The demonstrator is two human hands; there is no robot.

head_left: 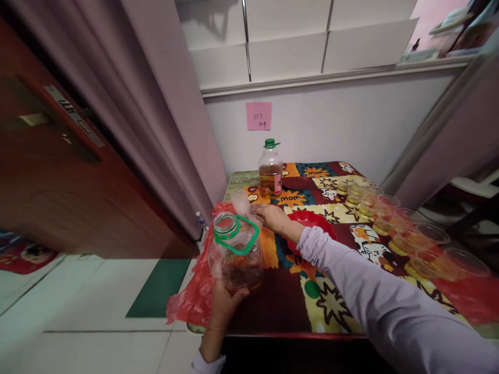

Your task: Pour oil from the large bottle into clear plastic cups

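Observation:
My left hand is wrapped round the lower part of a big clear plastic jug with a green handle and an uncapped mouth. Some amber liquid shows low inside it. Beyond the jug, my right hand has its fingers closed on a clear plastic cup, whose outline is partly hidden by the fingers. Close by on the left lie more nested clear cups. A round green cap rests on the patterned tablecloth, and a red scalloped plate sits partly under my right forearm.
A second, green-capped jug of amber liquid stands at the table's back. Several clear cups of yellow liquid line the right side. Crumpled red plastic hangs over the left edge. A small bottle stands beside the curtain.

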